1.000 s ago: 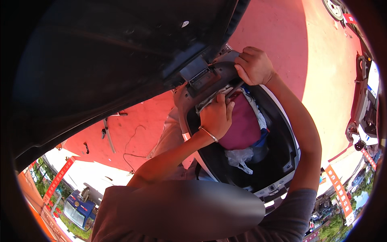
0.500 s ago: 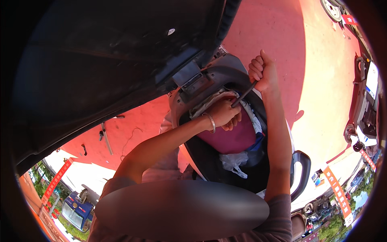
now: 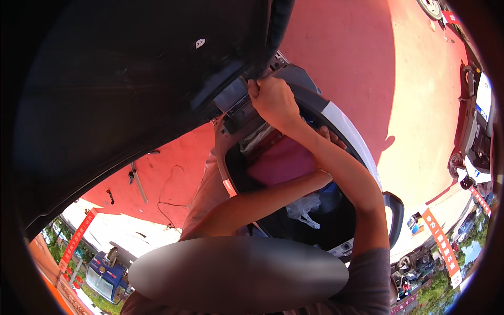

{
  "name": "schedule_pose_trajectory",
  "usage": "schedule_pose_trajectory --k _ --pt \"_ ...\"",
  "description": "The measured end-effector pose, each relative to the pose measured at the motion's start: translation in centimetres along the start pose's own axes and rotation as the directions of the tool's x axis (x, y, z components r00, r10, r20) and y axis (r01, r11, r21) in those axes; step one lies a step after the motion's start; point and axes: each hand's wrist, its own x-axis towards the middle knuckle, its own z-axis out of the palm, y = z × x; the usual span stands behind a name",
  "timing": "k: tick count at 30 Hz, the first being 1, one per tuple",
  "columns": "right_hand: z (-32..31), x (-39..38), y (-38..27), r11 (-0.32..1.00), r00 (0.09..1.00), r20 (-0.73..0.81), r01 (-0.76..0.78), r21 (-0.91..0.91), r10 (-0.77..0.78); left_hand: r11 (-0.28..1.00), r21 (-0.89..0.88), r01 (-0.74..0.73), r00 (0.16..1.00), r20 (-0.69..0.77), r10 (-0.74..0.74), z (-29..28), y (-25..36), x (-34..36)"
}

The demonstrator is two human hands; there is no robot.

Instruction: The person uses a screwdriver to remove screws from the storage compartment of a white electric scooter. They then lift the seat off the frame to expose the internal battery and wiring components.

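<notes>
A scooter's seat (image 3: 121, 89) is tipped up, its dark underside showing, above the storage compartment (image 3: 336, 220). My right hand (image 3: 275, 102) is closed at the seat hinge (image 3: 231, 94); whatever its fingers grip is hidden. Passing beneath my right forearm, my left arm reaches to the compartment's right side. There my left hand (image 3: 333, 137) is partly covered, with its visible fingers stretched out near the rim. Inside the compartment lie a maroon cloth-like item (image 3: 281, 160) and a clear plastic bag (image 3: 304, 207). The dark rod is not visible.
A grab handle (image 3: 395, 220) curves out at the scooter's right. On the red floor at left lie a long thin bar (image 3: 138, 181), a small dark part (image 3: 109, 197) and a cord (image 3: 163, 205). A parked scooter (image 3: 475, 126) stands far right, a blue vehicle (image 3: 105, 275) lower left.
My right hand has moved left from beyond the rim to the hinge. My left hand has gone right, under my right forearm. The dark rod they held has dropped from sight.
</notes>
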Motion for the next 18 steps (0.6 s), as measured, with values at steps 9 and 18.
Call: schedule_pose_trajectory --k 9,18 --pt "-1.1 -2.0 1.2 0.931 0.948 -0.196 0.291 0.220 -0.250 -0.408 0.674 -0.615 0.788 0.512 -0.341 2.9 15.2 -4.4" --pt "-3.7 -3.0 3.2 0.930 0.904 -0.425 0.197 0.309 -0.050 -0.585 -0.216 -0.782 0.287 0.708 -0.645 10.0 20.1 0.6"
